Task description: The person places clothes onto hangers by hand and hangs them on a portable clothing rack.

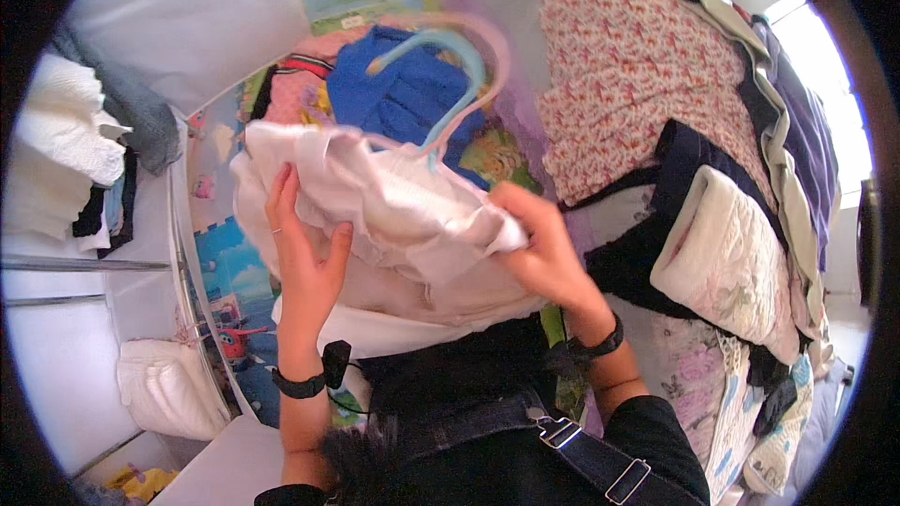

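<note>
A white garment (394, 218) is bunched in front of me at the middle of the view. My right hand (545, 246) grips its right edge, with cloth pinched between thumb and fingers. Against the left side of the cloth rests my left hand (306, 253), thumb and fingers spread. A light blue hanger (470, 63) and a pink hanger (500, 49) rise from the garment's upper edge, both blurred. Their lower parts are hidden in the cloth. Beyond them lies a blue garment (394, 95), partly over a pink garment (285, 88).
Right, a floral-print garment (633, 70), dark clothing (626, 267) and a quilted cream cloth (724, 267) lie on a bed. Left stands an open cabinet with a metal rail (84, 265), folded white cloth (67, 126) and a white bundle (169, 386). A printed play mat (228, 253) covers the floor.
</note>
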Motion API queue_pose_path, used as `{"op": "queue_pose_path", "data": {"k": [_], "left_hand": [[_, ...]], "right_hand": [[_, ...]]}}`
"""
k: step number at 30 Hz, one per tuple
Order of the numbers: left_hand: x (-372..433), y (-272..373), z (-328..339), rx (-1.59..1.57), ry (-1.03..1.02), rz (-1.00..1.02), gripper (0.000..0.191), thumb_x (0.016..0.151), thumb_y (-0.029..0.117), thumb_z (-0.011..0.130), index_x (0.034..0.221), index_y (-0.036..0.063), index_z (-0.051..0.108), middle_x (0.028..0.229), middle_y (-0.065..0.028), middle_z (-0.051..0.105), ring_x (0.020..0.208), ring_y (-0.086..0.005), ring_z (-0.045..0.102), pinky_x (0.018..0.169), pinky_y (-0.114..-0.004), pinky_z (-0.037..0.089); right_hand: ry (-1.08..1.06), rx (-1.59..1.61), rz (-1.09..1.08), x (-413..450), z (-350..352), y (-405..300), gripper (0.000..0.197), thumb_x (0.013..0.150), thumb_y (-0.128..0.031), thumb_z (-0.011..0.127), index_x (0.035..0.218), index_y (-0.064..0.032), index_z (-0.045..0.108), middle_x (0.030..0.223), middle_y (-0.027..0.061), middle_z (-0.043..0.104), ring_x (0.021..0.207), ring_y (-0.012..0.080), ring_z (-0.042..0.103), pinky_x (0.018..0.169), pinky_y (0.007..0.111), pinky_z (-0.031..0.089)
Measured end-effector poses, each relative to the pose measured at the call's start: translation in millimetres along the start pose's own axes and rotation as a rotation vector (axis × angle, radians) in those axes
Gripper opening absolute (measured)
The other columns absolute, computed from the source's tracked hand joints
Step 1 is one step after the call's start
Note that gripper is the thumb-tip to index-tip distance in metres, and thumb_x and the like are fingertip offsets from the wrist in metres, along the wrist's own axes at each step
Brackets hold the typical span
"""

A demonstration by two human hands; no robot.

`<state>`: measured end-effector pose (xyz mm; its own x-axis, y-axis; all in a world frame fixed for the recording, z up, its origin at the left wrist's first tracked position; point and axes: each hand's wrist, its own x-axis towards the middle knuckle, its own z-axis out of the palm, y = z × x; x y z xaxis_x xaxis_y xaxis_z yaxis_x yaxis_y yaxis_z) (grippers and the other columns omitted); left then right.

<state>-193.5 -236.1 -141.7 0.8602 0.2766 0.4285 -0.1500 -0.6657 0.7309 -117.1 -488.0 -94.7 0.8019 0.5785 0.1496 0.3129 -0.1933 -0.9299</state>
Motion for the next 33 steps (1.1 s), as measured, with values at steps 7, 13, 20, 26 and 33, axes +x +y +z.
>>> {"op": "queue_pose_path", "data": {"k": [7,13,20,26,33], "left_hand": [[17,6,-35,-0.023,0.226,-0.050,0.061,0.082,0.005,0.059,0.139,0.0045,0.036,0.144,-0.0158,0.034,0.134,-0.0309,0.031,0.110,-0.044,0.026],[1,-5,-34,-0.125,0.290,-0.158,0.056,0.084,0.001,0.054,0.137,0.0047,0.037,0.138,-0.0132,0.041,0.129,-0.0274,0.040,0.106,-0.042,0.032],[7,7,-22,-0.267,0.226,-0.172,0.055,0.085,0.002,0.055,0.136,0.0034,0.037,0.137,-0.0135,0.042,0.126,-0.0263,0.041,0.106,-0.039,0.032],[18,8,-27,-0.169,0.313,-0.042,0.059,0.082,0.005,0.059,0.137,0.0028,0.037,0.136,-0.0151,0.041,0.130,-0.0298,0.036,0.108,-0.040,0.027],[43,17,-33,0.316,0.123,0.279,0.055,0.081,0.013,0.063,0.132,0.0043,0.044,0.133,-0.0162,0.044,0.129,-0.0374,0.035,0.109,-0.044,0.025]], "right_hand": [[0.541,0.126,-0.139,54,-67,-74,0.043,0.064,0.008,0.062,0.106,-0.0011,0.060,0.095,0.0038,0.061,0.089,0.0145,0.057,0.082,0.027,0.046],[0.769,0.252,-0.250,81,-116,-128,0.048,0.064,0.003,0.062,0.112,0.0020,0.058,0.098,0.0099,0.063,0.086,0.0209,0.061,0.079,0.028,0.049],[0.499,-0.122,-0.156,57,-108,-110,0.029,0.065,0.002,0.060,0.093,0.0015,0.064,0.080,0.0021,0.063,0.072,0.0115,0.057,0.067,0.026,0.046],[0.061,-0.480,-0.115,44,-70,-96,0.039,0.065,0.002,0.053,0.102,0.0032,0.064,0.075,0.0190,0.061,0.067,0.0236,0.062,0.068,0.031,0.048],[-0.072,-0.609,-0.471,50,-66,-96,0.042,0.063,0.003,0.053,0.103,0.0005,0.065,0.088,0.0168,0.063,0.080,0.0305,0.063,0.075,0.032,0.049]]}}
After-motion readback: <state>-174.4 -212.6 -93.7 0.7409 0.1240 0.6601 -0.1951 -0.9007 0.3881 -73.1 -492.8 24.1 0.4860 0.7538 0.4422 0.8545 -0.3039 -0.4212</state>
